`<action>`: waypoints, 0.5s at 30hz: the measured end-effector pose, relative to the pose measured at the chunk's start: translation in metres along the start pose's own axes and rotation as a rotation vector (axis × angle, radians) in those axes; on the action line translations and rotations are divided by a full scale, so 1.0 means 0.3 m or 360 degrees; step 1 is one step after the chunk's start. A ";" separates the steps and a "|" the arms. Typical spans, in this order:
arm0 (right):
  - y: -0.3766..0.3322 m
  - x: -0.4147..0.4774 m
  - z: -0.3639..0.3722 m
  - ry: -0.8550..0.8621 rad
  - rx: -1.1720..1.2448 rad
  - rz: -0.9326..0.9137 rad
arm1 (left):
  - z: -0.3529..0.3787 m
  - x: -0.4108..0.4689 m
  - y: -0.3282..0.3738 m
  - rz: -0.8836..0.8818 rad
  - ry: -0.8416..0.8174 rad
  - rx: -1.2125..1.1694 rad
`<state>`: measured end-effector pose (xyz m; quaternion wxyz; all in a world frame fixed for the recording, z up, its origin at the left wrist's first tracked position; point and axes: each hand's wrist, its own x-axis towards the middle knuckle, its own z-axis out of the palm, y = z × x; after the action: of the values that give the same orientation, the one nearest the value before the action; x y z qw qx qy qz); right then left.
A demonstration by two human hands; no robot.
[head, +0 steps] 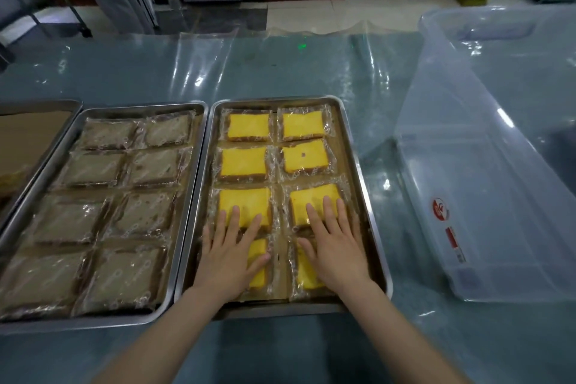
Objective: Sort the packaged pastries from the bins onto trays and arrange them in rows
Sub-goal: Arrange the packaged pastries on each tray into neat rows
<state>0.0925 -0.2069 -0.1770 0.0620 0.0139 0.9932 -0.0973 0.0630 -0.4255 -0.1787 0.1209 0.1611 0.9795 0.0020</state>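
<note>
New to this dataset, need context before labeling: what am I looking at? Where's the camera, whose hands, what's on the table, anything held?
No machine here: a person works bare-handed, and the single picture comes from a camera worn on their head, looking down. The left hand and right hand lie flat, fingers straight, on the nearest yellow packaged pastries; nothing is gripped. Such packs fill the middle steel tray in two columns of four. The tray to its left holds eight brown packs the same way. A clear plastic bin stands on the right, on a table under plastic sheeting.
</note>
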 end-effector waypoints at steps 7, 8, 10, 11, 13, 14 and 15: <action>0.031 -0.051 0.008 -0.0230 -0.0130 -0.0085 | 0.024 -0.041 0.025 0.0103 -0.0126 -0.0088; 0.034 -0.053 0.007 -0.0245 -0.0134 -0.0090 | 0.025 -0.043 0.028 0.0104 -0.0133 -0.0107; 0.037 -0.058 0.002 -0.0260 -0.0141 -0.0065 | 0.024 -0.045 0.029 0.0093 -0.0143 -0.0126; 0.035 -0.058 -0.001 -0.0277 -0.0144 -0.0050 | 0.021 -0.045 0.029 0.0090 -0.0150 -0.0138; 0.023 -0.057 -0.005 -0.0304 -0.0135 -0.0035 | 0.011 -0.046 0.025 0.0100 -0.0152 -0.0185; 0.016 -0.054 -0.005 -0.0294 -0.0133 -0.0040 | 0.007 -0.045 0.022 0.0102 -0.0134 -0.0212; 0.008 -0.046 -0.005 -0.0266 -0.0137 -0.0053 | 0.003 -0.041 0.020 0.0100 -0.0105 -0.0231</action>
<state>0.1061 -0.2044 -0.1741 0.1436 -0.0135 0.9879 -0.0564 0.0763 -0.4236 -0.1763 0.1644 0.1826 0.9667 0.0714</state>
